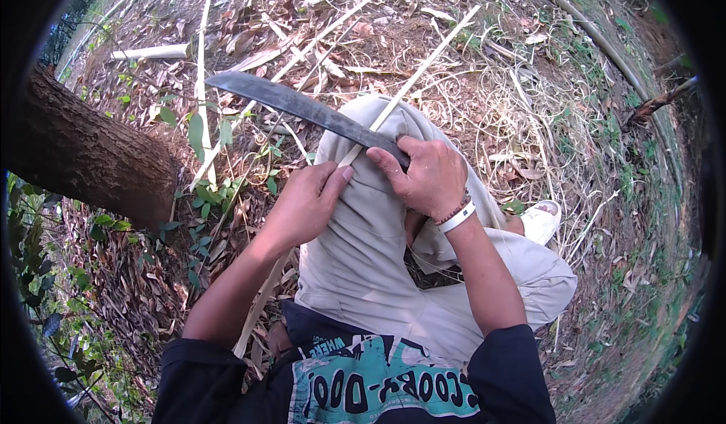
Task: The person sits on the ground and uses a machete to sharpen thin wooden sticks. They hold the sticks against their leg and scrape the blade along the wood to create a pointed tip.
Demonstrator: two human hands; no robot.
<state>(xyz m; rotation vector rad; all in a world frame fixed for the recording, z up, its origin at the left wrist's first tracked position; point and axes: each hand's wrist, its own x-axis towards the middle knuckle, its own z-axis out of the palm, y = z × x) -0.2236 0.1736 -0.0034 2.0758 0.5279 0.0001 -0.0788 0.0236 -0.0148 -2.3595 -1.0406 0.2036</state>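
Both forearms reach far over the raised knee; left hand (302, 201) curled shut, right hand (427, 174) in a tight fist grip.

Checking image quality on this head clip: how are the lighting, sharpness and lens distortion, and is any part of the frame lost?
Head view: soft, even daylight, no hard shadows or glare; the right hand, dark blade and left hand on the bamboo strip are sharp; strong fisheye bending curves the tree trunk and the pole near the rim; black vignette cuts off the corners.
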